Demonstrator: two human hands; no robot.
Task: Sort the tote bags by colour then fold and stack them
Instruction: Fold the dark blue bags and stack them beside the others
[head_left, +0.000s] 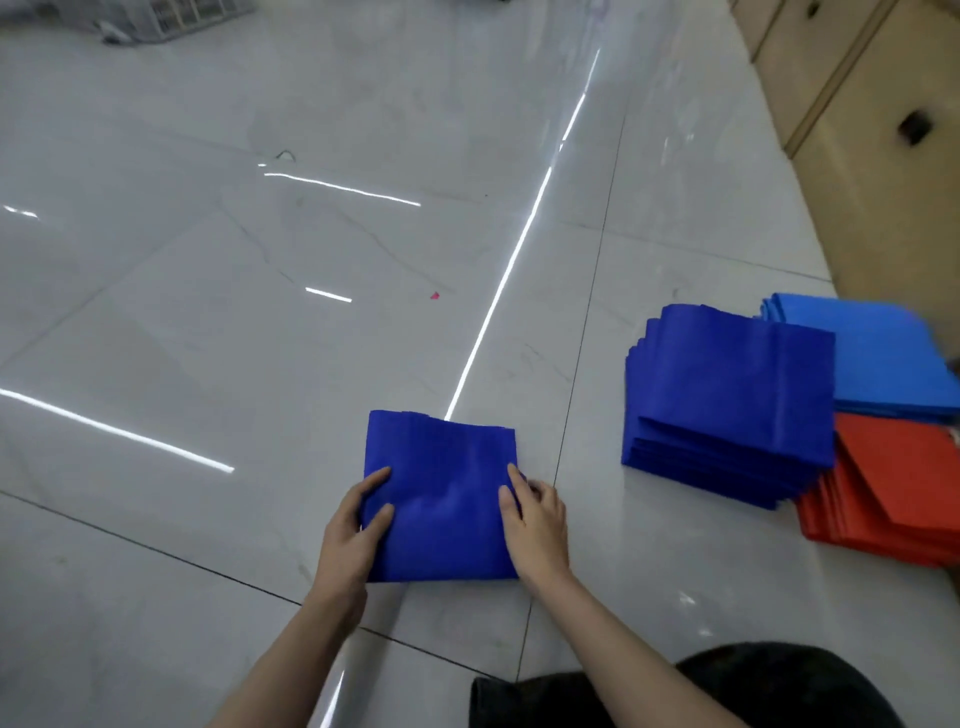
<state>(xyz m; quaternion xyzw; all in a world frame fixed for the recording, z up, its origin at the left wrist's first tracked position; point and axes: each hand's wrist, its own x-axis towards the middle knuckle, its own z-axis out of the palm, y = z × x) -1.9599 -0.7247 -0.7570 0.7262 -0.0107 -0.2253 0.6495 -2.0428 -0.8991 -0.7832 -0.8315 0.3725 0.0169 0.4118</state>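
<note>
A folded dark blue tote bag (441, 493) lies flat on the glossy tiled floor in front of me. My left hand (350, 540) holds its left edge, thumb on top and fingers tucked under. My right hand (535, 525) holds its right edge in the same way. To the right stands a stack of folded dark blue bags (727, 405). Behind that stack lies a light blue stack (883, 358). A red-orange stack (893, 493), fanned out, lies in front of the light blue one.
Cardboard boxes (883, 156) line the right side. A white wire basket (171, 18) sits at the far left. A small pink scrap (435, 295) lies on the floor (208, 312). My dark-clothed knee (727, 691) shows at the bottom.
</note>
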